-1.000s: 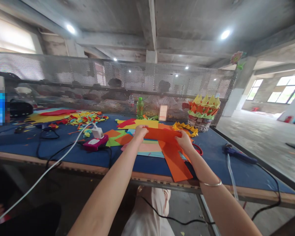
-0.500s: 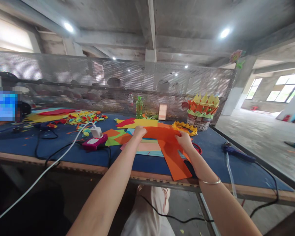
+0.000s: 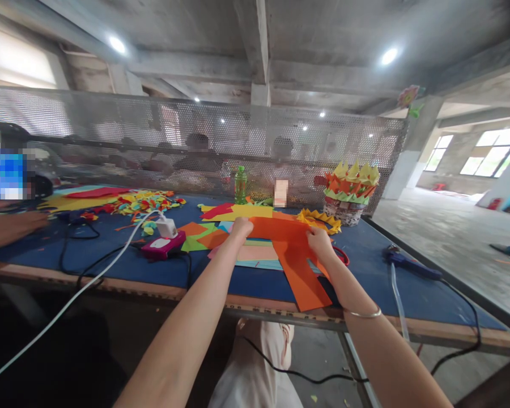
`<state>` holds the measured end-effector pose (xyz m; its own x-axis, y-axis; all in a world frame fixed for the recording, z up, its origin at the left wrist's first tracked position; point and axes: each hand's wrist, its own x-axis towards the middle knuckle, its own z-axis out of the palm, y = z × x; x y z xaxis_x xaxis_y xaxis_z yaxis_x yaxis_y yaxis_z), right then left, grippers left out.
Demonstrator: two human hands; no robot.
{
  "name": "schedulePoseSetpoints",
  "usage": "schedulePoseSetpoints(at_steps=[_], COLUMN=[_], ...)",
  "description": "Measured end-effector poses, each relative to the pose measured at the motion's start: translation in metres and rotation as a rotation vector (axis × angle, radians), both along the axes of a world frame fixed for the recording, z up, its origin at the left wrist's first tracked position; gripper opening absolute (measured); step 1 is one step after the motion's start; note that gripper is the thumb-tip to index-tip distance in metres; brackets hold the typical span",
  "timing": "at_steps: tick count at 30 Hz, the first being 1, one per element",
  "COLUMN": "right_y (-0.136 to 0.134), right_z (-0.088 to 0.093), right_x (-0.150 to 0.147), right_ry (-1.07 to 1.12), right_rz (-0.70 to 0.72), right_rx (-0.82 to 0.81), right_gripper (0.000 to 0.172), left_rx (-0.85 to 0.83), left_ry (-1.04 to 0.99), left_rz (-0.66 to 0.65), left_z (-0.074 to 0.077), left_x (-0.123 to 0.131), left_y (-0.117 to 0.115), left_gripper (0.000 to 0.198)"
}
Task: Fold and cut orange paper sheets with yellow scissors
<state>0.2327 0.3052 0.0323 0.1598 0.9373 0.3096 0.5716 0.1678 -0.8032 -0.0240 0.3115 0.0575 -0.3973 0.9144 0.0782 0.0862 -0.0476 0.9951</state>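
An orange paper strip (image 3: 278, 228) is stretched between my two hands over the middle of the table. My left hand (image 3: 241, 228) is closed on its left end, and my right hand (image 3: 318, 239) pinches the right end. Beneath the strip, a longer orange sheet (image 3: 304, 277) slants down to the table's front edge. Pink and light blue sheets (image 3: 257, 255) lie between my forearms. Behind my right hand rests a yellow-orange zigzag paper ring (image 3: 321, 220). Green and orange pieces (image 3: 204, 237) lie left of my left hand.
A pink power adapter (image 3: 164, 247) with a white cable lies left. Behind stand a green bottle (image 3: 240, 186) and a basket (image 3: 346, 211) with folded-paper trim. A blue glue gun (image 3: 414, 266) is at right. Paper scraps (image 3: 142, 205) and another person's hand (image 3: 23, 225) are further left.
Another person's hand and forearm have come in over the table at the far left. My hands have barely moved; the orange strip between them looks slightly flatter.
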Motion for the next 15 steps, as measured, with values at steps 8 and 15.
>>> schedulePoseSetpoints(at_steps=[8,15], right_y=[0.0011,-0.0008], right_z=[0.0,0.0011], right_x=[0.0012,0.0003], right_ry=[-0.003,-0.001], right_rz=[-0.005,-0.003], right_rx=[0.012,0.004], right_gripper=[0.026,0.026], left_rx=[-0.078,-0.034], left_ry=[0.068,0.015], left_rz=[-0.016,-0.027], left_z=[-0.0041,-0.0068], left_x=[0.0002,0.0001], left_y=[0.0045,0.0089], left_gripper=[0.03,0.03])
